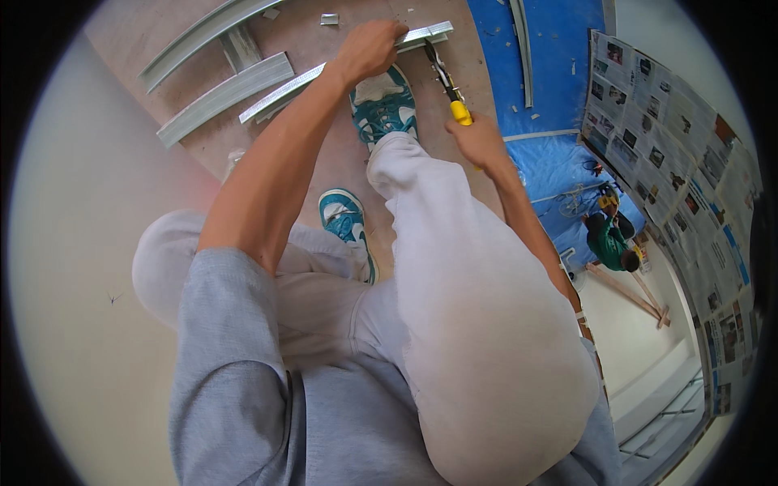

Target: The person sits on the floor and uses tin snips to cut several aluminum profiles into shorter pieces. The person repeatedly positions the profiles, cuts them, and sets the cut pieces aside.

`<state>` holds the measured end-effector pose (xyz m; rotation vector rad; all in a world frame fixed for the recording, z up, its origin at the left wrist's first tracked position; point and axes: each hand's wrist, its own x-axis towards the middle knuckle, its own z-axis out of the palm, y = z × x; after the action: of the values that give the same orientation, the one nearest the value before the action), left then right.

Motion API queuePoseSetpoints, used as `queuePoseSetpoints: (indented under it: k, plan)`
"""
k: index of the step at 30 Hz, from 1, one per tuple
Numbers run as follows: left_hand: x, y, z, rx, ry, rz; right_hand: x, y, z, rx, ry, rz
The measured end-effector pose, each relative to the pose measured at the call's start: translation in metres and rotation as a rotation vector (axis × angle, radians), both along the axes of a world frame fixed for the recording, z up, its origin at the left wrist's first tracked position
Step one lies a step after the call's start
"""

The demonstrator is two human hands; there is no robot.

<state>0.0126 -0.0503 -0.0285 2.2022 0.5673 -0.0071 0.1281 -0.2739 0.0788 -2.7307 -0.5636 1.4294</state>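
My left hand (371,53) is closed round a long, narrow galvanised metal channel (279,97), which lies slanted over the board surface ahead of my feet. My right hand (478,142) grips the yellow handles of a pair of tin snips (442,77). Their dark jaws meet the channel a little to the right of my left hand, near its far right end. How deep the blades sit in the metal is too small to tell. Just below my left hand is one teal and white shoe (384,104), its toe close to the channel.
More metal channels (227,97) lie at the far left, with a small metal offcut (329,19) nearby. Blue sheeting (539,57) strewn with scraps covers the right side. Beyond it a person (609,239) in green crouches by a yellow tool. Printed sheets cover the wall (681,146).
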Motion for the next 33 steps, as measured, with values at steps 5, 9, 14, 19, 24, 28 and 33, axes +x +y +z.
queuePoseSetpoints:
  k: [5,9,14,19,24,28,33]
  plan:
    - [0.003,-0.003,-0.008,0.007,-0.02,0.019,0.009,-0.003,-0.005,0.005,0.065,-0.023]
    - [0.004,0.001,-0.005,0.012,-0.033,-0.001,0.006,-0.005,-0.009,0.004,0.048,0.009]
    - [-0.001,0.006,-0.005,0.041,-0.05,-0.027,0.006,-0.007,-0.007,0.043,0.115,-0.126]
    - [0.004,0.012,-0.005,0.049,-0.027,0.024,0.006,0.006,-0.004,0.026,0.144,-0.129]
    - [0.011,0.051,0.004,-0.036,0.272,-0.177,0.005,0.025,-0.007,0.101,0.052,-0.044]
    - [0.012,0.064,0.026,0.072,0.11,-0.126,0.0,0.029,-0.003,0.176,0.017,-0.003]
    - [-0.005,0.101,0.077,0.088,0.053,-0.102,-0.003,0.037,0.015,0.237,0.4,-0.178]
